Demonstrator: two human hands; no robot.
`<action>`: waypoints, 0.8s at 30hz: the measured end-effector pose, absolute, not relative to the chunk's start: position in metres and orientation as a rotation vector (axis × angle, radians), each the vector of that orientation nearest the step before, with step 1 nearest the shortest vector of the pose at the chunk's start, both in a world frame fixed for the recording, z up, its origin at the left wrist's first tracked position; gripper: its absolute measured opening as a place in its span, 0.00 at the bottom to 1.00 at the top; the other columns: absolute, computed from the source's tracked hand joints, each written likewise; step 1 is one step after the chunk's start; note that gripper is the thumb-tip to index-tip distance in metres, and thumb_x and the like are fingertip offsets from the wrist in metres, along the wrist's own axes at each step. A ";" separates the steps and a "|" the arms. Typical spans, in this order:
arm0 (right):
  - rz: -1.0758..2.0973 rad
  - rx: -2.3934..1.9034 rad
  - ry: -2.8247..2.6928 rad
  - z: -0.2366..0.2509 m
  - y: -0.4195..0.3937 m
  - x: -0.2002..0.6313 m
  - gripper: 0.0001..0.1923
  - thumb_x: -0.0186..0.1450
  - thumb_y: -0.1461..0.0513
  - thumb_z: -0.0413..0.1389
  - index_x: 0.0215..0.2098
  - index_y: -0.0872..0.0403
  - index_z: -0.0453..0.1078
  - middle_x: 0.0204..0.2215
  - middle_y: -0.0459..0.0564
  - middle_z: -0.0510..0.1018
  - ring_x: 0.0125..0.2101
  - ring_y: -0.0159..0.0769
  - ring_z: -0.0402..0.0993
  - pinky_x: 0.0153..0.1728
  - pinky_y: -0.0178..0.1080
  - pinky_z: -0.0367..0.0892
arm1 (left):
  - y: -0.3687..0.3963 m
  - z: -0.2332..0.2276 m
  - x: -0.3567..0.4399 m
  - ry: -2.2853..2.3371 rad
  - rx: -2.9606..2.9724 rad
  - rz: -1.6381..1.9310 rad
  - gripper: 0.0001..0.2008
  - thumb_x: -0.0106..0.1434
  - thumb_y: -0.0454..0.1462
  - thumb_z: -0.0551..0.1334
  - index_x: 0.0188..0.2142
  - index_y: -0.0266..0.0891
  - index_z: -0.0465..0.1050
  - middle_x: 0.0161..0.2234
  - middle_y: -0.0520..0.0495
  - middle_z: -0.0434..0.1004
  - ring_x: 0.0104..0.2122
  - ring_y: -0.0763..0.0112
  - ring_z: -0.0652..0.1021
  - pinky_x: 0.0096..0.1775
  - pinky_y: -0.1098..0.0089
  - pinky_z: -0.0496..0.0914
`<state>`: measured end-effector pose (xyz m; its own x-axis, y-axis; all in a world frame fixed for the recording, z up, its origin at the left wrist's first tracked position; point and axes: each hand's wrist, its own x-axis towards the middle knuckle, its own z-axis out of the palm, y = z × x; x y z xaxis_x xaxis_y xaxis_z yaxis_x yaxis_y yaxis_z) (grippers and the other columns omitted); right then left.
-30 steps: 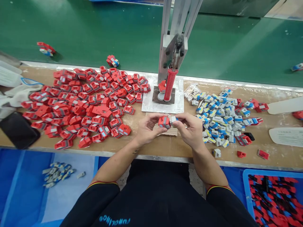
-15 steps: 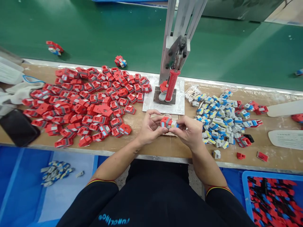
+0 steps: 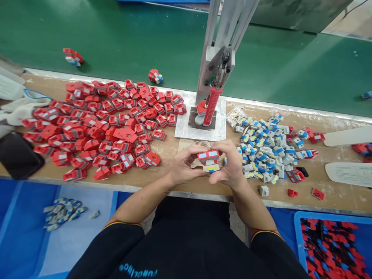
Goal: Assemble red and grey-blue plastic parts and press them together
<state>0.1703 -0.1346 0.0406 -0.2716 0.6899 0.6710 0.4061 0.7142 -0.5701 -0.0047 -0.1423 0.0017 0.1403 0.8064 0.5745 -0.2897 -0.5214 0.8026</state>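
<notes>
Both hands meet over the bench's front middle. My left hand (image 3: 183, 167) and my right hand (image 3: 229, 164) together pinch a small red housing with a grey, blue and yellow insert (image 3: 209, 160) pushed into its lower side. To the left lies a big heap of red housings (image 3: 101, 124). On the right is a pile of grey, blue and yellow inserts (image 3: 269, 145). A hand press with a red ribbed handle (image 3: 210, 105) stands on a white plate (image 3: 186, 130) just beyond my hands.
A green conveyor belt (image 3: 130, 38) runs behind the bench with a few assembled pieces on it. A black phone (image 3: 17, 155) and white cloth lie far left. A blue bin (image 3: 334, 244) of red and black parts sits low right; a blue tray (image 3: 58, 211) low left.
The red housing and the insert, held side by side before, are now pressed together and turned upright between both hands. My hands have dropped slightly toward the bench's front edge.
</notes>
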 end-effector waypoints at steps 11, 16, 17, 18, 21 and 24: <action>0.410 -0.845 -1.553 0.047 -0.151 0.152 0.19 0.75 0.57 0.48 0.27 0.51 0.69 0.19 0.45 0.66 0.20 0.34 0.60 0.23 0.43 0.54 | -0.153 0.010 -0.002 0.599 1.959 1.570 0.32 0.63 0.52 0.74 0.61 0.40 0.74 0.42 0.41 0.87 0.39 0.62 0.86 0.41 0.65 0.80; 0.447 -0.876 -1.554 0.046 -0.151 0.152 0.16 0.72 0.60 0.48 0.27 0.51 0.69 0.20 0.45 0.68 0.20 0.34 0.61 0.23 0.42 0.55 | -0.152 0.014 -0.004 0.648 2.062 1.616 0.31 0.66 0.52 0.71 0.62 0.39 0.73 0.40 0.42 0.87 0.35 0.63 0.86 0.38 0.65 0.79; 0.453 -0.883 -1.557 0.046 -0.151 0.152 0.16 0.72 0.60 0.48 0.27 0.51 0.69 0.20 0.45 0.68 0.20 0.34 0.61 0.23 0.42 0.55 | -0.152 0.015 -0.005 0.660 2.075 1.621 0.31 0.66 0.52 0.71 0.62 0.40 0.72 0.40 0.42 0.87 0.35 0.63 0.86 0.38 0.65 0.79; 0.459 -0.890 -1.558 0.046 -0.151 0.152 0.16 0.72 0.60 0.48 0.27 0.51 0.69 0.20 0.45 0.68 0.20 0.34 0.61 0.23 0.42 0.55 | -0.152 0.015 -0.005 0.671 2.087 1.624 0.30 0.67 0.51 0.71 0.62 0.40 0.72 0.40 0.42 0.87 0.35 0.63 0.86 0.38 0.65 0.79; 0.465 -0.892 -1.548 0.044 -0.148 0.153 0.17 0.72 0.59 0.48 0.26 0.50 0.69 0.19 0.45 0.67 0.19 0.34 0.61 0.23 0.42 0.56 | -0.150 0.015 -0.004 0.675 2.102 1.612 0.29 0.67 0.51 0.71 0.61 0.40 0.72 0.41 0.41 0.87 0.36 0.62 0.86 0.39 0.64 0.79; 0.482 -0.916 -1.562 0.044 -0.145 0.156 0.20 0.73 0.55 0.48 0.25 0.50 0.70 0.19 0.45 0.68 0.20 0.35 0.63 0.23 0.42 0.55 | -0.147 0.015 -0.004 0.659 2.048 1.583 0.29 0.65 0.50 0.73 0.59 0.40 0.73 0.41 0.42 0.86 0.37 0.63 0.85 0.39 0.65 0.79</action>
<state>0.1565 -0.1445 0.0435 0.0117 0.7745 0.6325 0.2840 0.6039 -0.7447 -0.0037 -0.1469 0.0152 0.2205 0.6266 0.7475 0.0889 -0.7761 0.6243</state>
